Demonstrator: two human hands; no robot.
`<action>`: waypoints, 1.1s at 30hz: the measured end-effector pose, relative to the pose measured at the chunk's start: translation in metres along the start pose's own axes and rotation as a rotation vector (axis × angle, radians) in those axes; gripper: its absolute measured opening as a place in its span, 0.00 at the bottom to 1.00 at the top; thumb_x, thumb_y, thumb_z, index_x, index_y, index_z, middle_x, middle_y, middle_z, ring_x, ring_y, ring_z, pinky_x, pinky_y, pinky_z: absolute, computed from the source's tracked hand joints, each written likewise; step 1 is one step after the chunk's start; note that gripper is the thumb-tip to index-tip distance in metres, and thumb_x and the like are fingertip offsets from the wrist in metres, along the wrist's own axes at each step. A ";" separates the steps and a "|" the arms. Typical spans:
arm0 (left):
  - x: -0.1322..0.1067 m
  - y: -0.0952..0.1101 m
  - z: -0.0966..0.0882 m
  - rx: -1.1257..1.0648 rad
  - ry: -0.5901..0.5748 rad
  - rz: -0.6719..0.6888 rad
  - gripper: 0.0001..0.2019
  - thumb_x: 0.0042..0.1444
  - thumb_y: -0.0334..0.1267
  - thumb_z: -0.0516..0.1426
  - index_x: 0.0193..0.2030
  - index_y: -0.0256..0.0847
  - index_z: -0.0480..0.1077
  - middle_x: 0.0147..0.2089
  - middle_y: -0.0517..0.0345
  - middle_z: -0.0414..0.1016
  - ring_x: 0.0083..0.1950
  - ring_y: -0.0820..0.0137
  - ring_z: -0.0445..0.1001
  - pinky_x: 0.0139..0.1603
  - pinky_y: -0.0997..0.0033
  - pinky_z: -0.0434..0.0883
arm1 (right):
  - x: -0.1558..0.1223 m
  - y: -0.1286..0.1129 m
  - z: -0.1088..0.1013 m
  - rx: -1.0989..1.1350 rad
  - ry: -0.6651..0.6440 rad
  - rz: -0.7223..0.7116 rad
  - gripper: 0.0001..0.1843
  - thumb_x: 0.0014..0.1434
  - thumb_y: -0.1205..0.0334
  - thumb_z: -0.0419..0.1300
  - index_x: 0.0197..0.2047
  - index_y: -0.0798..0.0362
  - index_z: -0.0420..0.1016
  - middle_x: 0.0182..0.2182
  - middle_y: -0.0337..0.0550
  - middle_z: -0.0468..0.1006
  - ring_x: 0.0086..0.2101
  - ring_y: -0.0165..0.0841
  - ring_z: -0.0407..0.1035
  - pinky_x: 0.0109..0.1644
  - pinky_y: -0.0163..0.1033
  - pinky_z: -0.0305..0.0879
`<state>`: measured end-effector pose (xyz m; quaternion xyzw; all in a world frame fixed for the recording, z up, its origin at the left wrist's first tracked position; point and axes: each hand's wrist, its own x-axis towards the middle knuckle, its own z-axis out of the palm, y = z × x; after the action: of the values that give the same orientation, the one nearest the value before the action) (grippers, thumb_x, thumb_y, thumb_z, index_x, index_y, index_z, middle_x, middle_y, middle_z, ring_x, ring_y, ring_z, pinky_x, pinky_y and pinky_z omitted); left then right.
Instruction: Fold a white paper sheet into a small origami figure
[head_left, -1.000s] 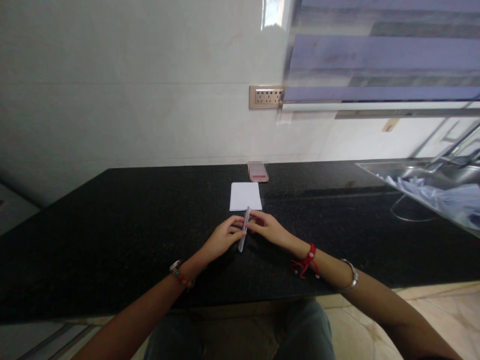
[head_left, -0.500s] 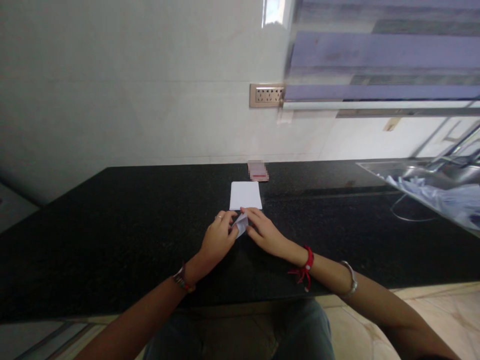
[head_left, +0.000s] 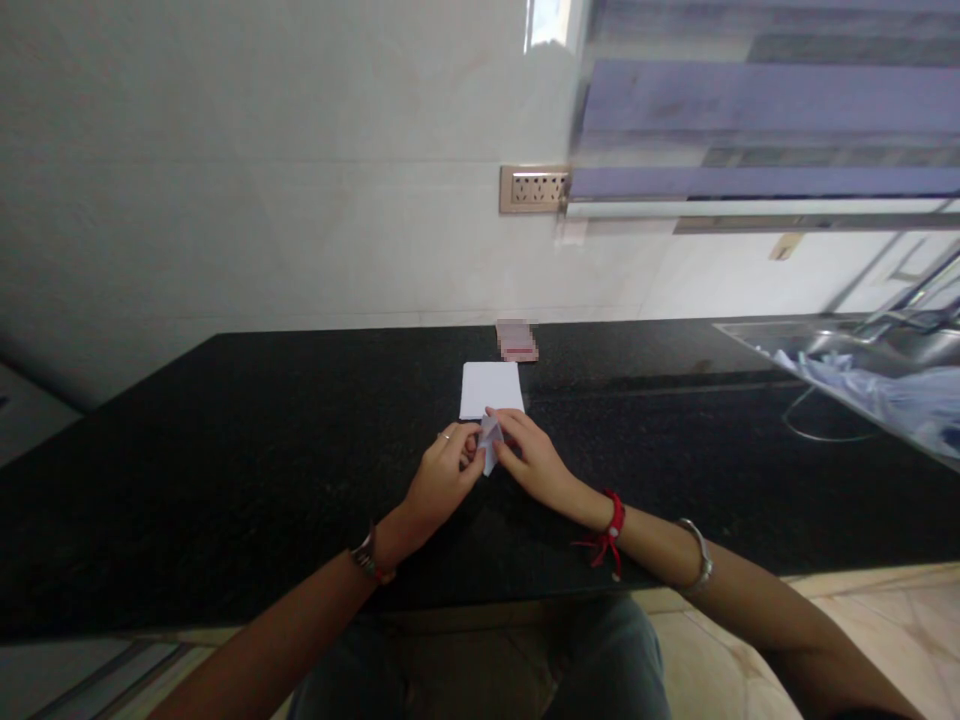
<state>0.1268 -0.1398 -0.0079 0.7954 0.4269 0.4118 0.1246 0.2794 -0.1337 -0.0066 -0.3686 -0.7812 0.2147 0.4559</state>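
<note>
A small folded piece of white paper [head_left: 490, 444] is held up between both hands, just above the dark counter. My left hand [head_left: 446, 472] pinches its left edge between thumb and fingers. From the other side, my right hand [head_left: 534, 458] grips the right edge, its fingertips partly covering the folds. Right behind the hands lies a stack of white square paper [head_left: 490, 388], flat on the counter; its near right corner is hidden by my right fingers.
The black counter [head_left: 225, 480] runs along a tiled wall. Against the wall lies a small pinkish packet [head_left: 517, 340], blurred out. At right is a metal sink [head_left: 757, 345] with whitish plastic-like material [head_left: 892, 395] in it. A socket panel [head_left: 534, 188] is on the wall.
The folded paper has turned more upright and narrower between my hands. My left hand has shifted slightly right, and its fingers have curled in closer to the paper.
</note>
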 end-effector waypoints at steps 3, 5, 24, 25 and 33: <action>0.000 0.001 -0.001 -0.029 0.028 0.013 0.09 0.52 0.28 0.50 0.40 0.38 0.64 0.31 0.60 0.62 0.31 0.76 0.66 0.32 0.77 0.69 | 0.001 0.002 -0.004 -0.026 0.007 -0.003 0.22 0.53 0.75 0.48 0.50 0.51 0.66 0.44 0.46 0.69 0.46 0.33 0.63 0.52 0.43 0.59; 0.000 0.001 -0.003 -0.072 0.059 -0.011 0.09 0.51 0.27 0.50 0.39 0.38 0.65 0.33 0.59 0.63 0.33 0.75 0.67 0.33 0.77 0.70 | 0.002 0.002 -0.007 -0.016 0.015 -0.001 0.22 0.53 0.75 0.48 0.48 0.51 0.68 0.44 0.46 0.71 0.45 0.32 0.64 0.52 0.42 0.59; 0.000 -0.003 -0.008 0.024 0.159 0.161 0.09 0.51 0.26 0.50 0.38 0.38 0.66 0.38 0.55 0.63 0.40 0.70 0.66 0.39 0.69 0.69 | -0.001 0.006 -0.016 -0.112 0.034 -0.203 0.18 0.55 0.73 0.50 0.45 0.50 0.72 0.45 0.47 0.68 0.42 0.31 0.66 0.45 0.40 0.66; -0.001 -0.003 -0.008 0.069 0.175 0.201 0.08 0.51 0.27 0.51 0.38 0.38 0.66 0.39 0.55 0.63 0.40 0.70 0.66 0.40 0.69 0.68 | -0.002 0.006 -0.016 -0.148 0.039 -0.245 0.17 0.55 0.72 0.51 0.46 0.51 0.71 0.43 0.47 0.68 0.39 0.31 0.67 0.44 0.40 0.66; 0.001 0.003 -0.015 -0.046 0.096 0.178 0.13 0.53 0.24 0.47 0.43 0.38 0.65 0.40 0.54 0.68 0.41 0.71 0.67 0.37 0.73 0.67 | -0.005 -0.005 -0.019 -0.240 0.073 -0.403 0.18 0.56 0.73 0.50 0.49 0.53 0.66 0.35 0.46 0.69 0.36 0.31 0.65 0.40 0.37 0.66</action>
<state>0.1176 -0.1436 0.0036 0.8065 0.3504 0.4686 0.0851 0.2952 -0.1407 0.0031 -0.2642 -0.8418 0.0116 0.4706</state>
